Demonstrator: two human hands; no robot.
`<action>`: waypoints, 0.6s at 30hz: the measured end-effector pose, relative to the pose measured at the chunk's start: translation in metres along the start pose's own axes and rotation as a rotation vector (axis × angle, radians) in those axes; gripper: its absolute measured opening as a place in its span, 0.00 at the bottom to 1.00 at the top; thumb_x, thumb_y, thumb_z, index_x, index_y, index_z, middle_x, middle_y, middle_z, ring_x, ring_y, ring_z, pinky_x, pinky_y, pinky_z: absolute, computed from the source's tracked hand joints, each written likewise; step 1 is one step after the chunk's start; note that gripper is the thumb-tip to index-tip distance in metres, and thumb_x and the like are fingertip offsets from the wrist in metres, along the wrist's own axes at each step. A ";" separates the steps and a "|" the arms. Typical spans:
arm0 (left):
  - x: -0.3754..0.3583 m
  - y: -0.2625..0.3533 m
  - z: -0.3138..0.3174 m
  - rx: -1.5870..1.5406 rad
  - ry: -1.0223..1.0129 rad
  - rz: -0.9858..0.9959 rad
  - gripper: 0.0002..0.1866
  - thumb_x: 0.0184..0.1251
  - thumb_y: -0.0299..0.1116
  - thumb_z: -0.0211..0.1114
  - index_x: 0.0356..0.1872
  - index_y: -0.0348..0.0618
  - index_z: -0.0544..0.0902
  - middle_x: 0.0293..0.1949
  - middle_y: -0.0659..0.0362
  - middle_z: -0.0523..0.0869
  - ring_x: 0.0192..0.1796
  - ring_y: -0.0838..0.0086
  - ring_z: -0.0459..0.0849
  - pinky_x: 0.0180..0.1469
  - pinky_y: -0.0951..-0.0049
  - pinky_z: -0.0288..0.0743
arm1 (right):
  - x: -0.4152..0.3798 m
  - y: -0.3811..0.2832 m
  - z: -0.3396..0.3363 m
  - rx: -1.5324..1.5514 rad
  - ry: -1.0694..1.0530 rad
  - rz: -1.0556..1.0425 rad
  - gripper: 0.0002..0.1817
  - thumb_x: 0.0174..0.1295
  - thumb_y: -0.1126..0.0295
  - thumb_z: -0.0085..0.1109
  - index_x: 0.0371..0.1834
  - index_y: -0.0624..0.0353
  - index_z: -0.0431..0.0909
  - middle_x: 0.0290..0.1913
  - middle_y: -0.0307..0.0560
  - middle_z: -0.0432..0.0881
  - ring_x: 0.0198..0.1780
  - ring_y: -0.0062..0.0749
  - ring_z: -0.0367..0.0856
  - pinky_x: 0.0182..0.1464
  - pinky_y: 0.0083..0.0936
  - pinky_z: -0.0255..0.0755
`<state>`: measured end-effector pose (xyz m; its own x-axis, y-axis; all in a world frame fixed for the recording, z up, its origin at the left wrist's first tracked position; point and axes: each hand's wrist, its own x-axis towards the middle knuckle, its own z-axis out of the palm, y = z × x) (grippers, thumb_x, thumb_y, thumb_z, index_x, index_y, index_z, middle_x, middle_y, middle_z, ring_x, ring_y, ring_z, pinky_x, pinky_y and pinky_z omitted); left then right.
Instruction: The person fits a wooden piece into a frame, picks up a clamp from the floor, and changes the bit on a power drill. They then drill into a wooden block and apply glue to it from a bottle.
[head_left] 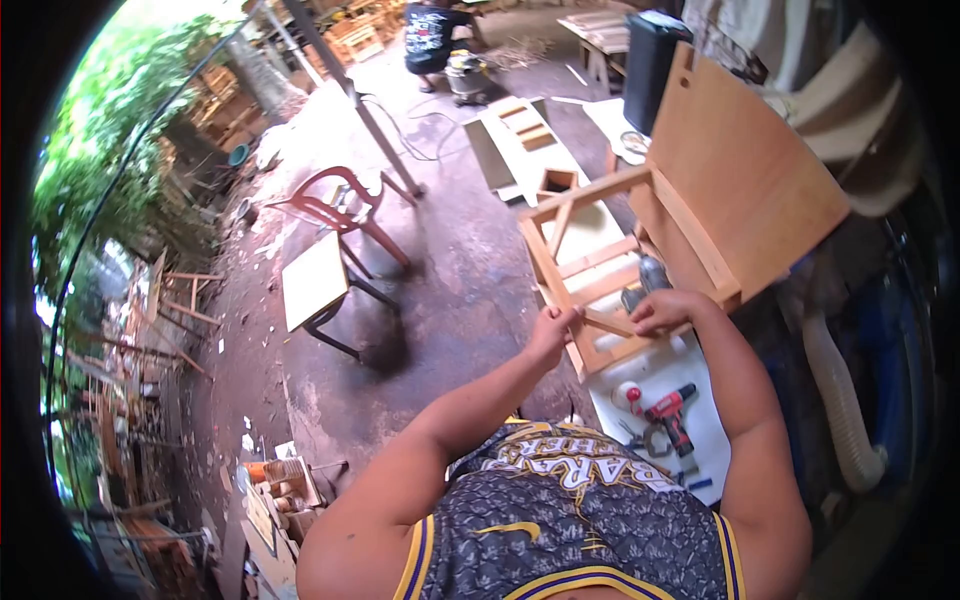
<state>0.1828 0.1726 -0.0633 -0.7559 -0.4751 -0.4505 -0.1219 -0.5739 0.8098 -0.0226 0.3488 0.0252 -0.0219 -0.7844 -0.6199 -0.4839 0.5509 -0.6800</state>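
Note:
A wooden frame (552,262) with a hinged-looking plywood panel (745,175) rising at its right rests on the white work surface. Near the frame's front corner lies a short diagonal wooden strip (606,323). My left hand (556,330) is closed at the strip's left end, beside the frame's side rail. At the strip's other end, my right hand (664,311) has its fingers pinched against the wood. Just beyond my right hand is a grey power tool (652,272), partly hidden by it. A red cordless drill (670,410) lies on the surface closer to my body.
A red plastic chair (335,205) and a small table (315,282) stand to the left. Boards (530,140) lie beyond the frame. Farther off, a person (430,40) bends near a vacuum-like canister (466,75). A ribbed hose (840,410) hangs at right.

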 end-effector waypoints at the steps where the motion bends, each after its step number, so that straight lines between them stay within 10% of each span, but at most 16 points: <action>1: 0.006 -0.006 -0.004 -0.017 -0.042 0.015 0.14 0.64 0.37 0.69 0.33 0.48 0.70 0.29 0.64 0.81 0.32 0.79 0.83 0.30 0.79 0.78 | 0.004 0.001 -0.003 -0.026 -0.004 -0.017 0.14 0.63 0.60 0.65 0.45 0.56 0.86 0.29 0.31 0.81 0.32 0.15 0.74 0.36 0.20 0.69; 18: 0.002 0.000 -0.001 0.023 -0.043 -0.045 0.09 0.63 0.40 0.69 0.32 0.48 0.84 0.30 0.65 0.87 0.29 0.83 0.83 0.29 0.83 0.75 | 0.032 0.026 -0.017 0.409 -0.313 0.112 0.36 0.52 0.64 0.76 0.63 0.61 0.70 0.34 0.35 0.78 0.34 0.18 0.75 0.32 0.16 0.68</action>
<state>0.1822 0.1709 -0.0649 -0.7762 -0.4197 -0.4706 -0.1711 -0.5781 0.7978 -0.0506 0.3332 -0.0065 0.2386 -0.6262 -0.7422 -0.1115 0.7416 -0.6615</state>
